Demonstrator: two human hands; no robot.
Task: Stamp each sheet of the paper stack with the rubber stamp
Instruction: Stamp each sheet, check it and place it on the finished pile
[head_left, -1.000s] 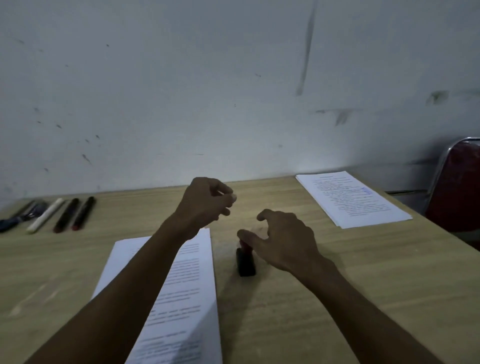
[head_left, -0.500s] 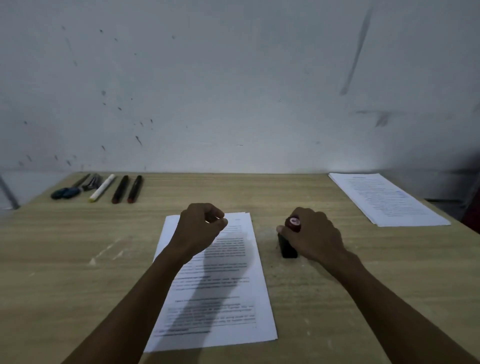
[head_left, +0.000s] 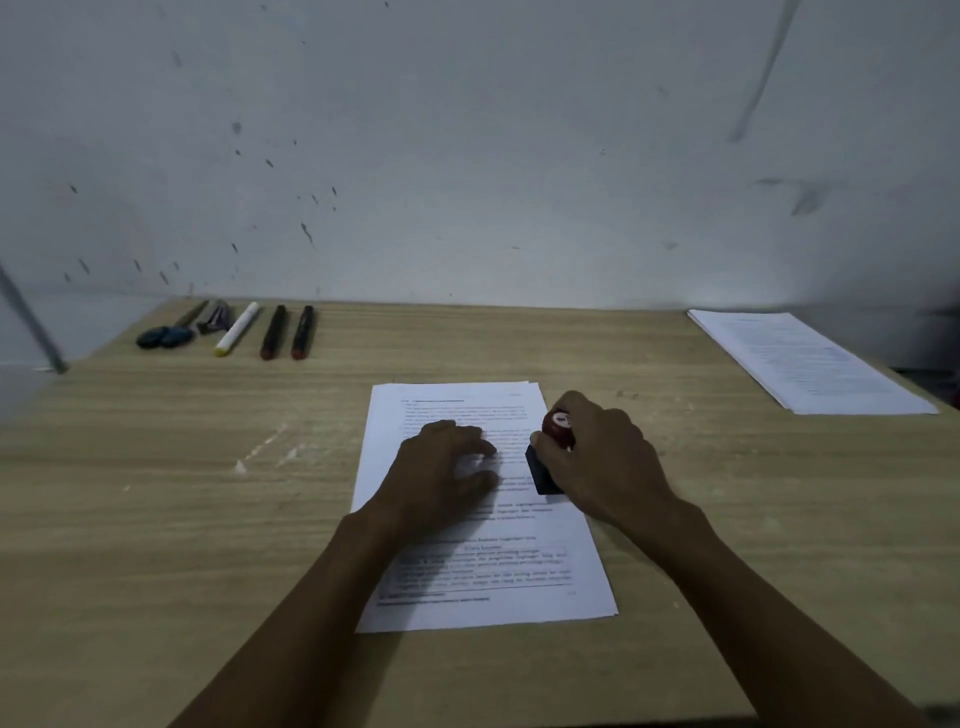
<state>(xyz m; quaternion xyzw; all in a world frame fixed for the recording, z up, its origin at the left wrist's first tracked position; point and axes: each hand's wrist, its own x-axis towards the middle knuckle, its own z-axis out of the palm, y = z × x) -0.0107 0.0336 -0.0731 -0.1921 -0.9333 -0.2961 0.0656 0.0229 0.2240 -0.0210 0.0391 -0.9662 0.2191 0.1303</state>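
Note:
A stack of printed white sheets (head_left: 470, 597) lies in the middle of the wooden table (head_left: 156, 493). My left hand (head_left: 441, 467) rests flat on the upper half of the top sheet, fingers spread. My right hand (head_left: 597, 457) grips the rubber stamp (head_left: 550, 452), which has a red knob on top and a black base. The stamp's base sits over the right edge of the top sheet; whether it touches the paper is hidden by my hand.
A second pile of printed sheets (head_left: 805, 364) lies at the table's far right. At the far left lie scissors (head_left: 166, 332), a white marker (head_left: 238, 328) and two dark markers (head_left: 288, 332). A grey wall stands just behind the table.
My right hand has carried the stamp left from the bare table onto the sheet's right edge. My left hand has come down from a raised loose fist to lie flat on the paper.

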